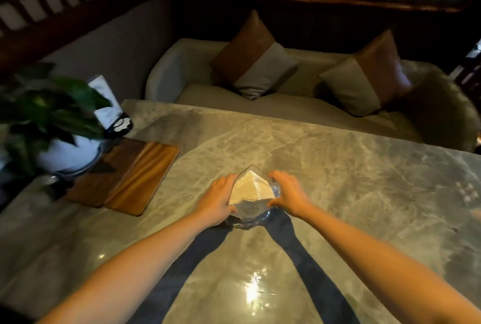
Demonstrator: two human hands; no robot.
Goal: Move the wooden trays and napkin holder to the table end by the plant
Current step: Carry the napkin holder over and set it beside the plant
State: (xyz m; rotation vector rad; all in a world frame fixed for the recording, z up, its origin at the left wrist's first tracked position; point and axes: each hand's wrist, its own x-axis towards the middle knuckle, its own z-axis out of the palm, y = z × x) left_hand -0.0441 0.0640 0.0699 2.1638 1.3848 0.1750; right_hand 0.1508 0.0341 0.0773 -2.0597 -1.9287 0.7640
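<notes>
A clear napkin holder with white napkins stands on the marble table near its middle. My left hand grips its left side and my right hand grips its right side. Two wooden trays lie side by side at the left end of the table: a lighter one and a darker one, next to a leafy plant in a white pot.
A menu stand rises behind the plant at the table's far left corner. Beyond the table is a grey sofa with two brown-and-grey cushions. A dark lattice screen backs the booth.
</notes>
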